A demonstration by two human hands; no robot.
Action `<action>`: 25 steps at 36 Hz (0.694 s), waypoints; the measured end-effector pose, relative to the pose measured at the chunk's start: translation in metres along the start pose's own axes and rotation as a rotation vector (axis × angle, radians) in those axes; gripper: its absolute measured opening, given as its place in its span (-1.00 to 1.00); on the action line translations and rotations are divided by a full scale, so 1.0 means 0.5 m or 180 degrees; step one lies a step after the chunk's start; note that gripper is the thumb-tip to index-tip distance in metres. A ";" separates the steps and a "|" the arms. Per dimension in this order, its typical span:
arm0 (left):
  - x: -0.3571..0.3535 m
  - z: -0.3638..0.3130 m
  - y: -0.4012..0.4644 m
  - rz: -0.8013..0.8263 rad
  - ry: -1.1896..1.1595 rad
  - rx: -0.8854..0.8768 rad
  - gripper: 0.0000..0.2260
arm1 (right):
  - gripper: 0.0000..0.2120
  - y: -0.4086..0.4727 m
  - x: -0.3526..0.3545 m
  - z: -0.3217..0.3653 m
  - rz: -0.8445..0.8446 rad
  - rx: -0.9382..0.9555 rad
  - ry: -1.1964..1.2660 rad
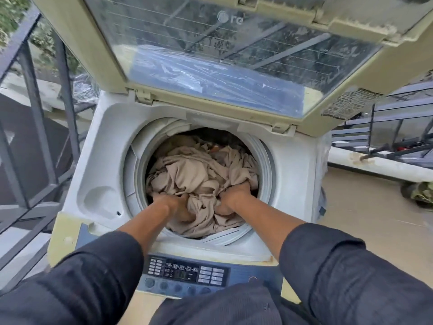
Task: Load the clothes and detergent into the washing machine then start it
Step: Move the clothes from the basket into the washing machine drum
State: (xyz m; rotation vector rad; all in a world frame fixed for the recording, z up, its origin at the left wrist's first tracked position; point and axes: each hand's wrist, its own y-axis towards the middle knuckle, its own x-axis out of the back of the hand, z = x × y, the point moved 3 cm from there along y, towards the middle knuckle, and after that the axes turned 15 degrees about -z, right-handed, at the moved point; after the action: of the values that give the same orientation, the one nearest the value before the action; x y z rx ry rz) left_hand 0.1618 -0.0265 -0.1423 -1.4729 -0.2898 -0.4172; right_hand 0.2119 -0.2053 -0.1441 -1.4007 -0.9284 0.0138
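Note:
A top-loading washing machine (100, 146) stands in front of me with its lid (210, 55) raised. Crumpled beige clothes (196, 170) fill the round drum. Both my hands are down inside the drum's near side. My left hand (174, 205) is buried in the beige cloth, fingers hidden in its folds. My right hand (230, 198) grips a bunch of the same cloth, fingers curled into it. The control panel (187, 275) with buttons and a small display sits at the machine's near edge. No detergent shows in the view.
A dark metal railing (35, 102) runs along the left of the machine. On the right lie a tiled floor (363, 219), a low white ledge (375, 165) and metal racks (398, 127). A dark bundle (421, 193) rests on the floor at far right.

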 end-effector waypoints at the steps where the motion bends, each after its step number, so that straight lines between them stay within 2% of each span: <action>1: 0.005 0.002 0.002 0.0241 0.0069 -0.0073 0.06 | -0.09 0.003 0.018 0.006 0.0104 0.0054 0.0028; 3: 0.023 0.008 0.011 0.0321 -0.0218 -0.0097 0.18 | -0.02 0.002 0.053 0.018 0.0408 0.0204 0.0178; 6: 0.049 0.017 0.021 0.0371 -0.0457 -0.0148 0.03 | -0.09 -0.002 0.071 0.029 0.0884 0.0314 0.0659; 9: 0.052 0.013 0.031 0.0370 -0.0252 -0.0160 -0.05 | 0.00 0.000 0.062 0.030 0.0765 0.0254 0.0593; 11: 0.043 0.003 0.034 0.0013 -0.0008 -0.0143 -0.01 | 0.09 0.008 0.042 0.027 0.0563 0.0164 0.0408; 13: 0.023 0.000 0.033 -0.0467 0.0193 0.0115 0.06 | 0.19 0.017 0.010 0.019 0.0372 -0.0104 0.0541; 17: -0.005 0.010 0.042 -0.1157 -0.0482 0.0620 0.18 | 0.39 0.025 -0.019 -0.014 -0.0521 -0.0757 0.1322; 19: 0.013 0.023 0.062 -0.1362 -0.0891 0.0666 0.25 | 0.38 0.036 -0.004 -0.034 -0.0975 -0.0847 0.1532; 21: 0.048 0.034 0.077 -0.1528 -0.1245 0.0561 0.25 | 0.28 0.051 0.020 -0.054 -0.1446 -0.0852 0.1772; 23: 0.090 0.041 0.082 -0.1871 -0.1548 0.0427 0.15 | 0.21 0.064 0.046 -0.073 -0.1792 -0.0810 0.2039; 25: 0.129 0.039 0.074 -0.2288 -0.1488 0.0222 0.06 | 0.18 0.074 0.068 -0.086 -0.1959 -0.0708 0.2096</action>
State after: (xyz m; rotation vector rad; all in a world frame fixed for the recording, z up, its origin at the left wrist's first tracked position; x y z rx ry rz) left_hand 0.2373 -0.0113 -0.1456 -1.3514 -1.2133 -0.6187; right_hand 0.2769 -0.2145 -0.1519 -1.1450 -0.7707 -0.9806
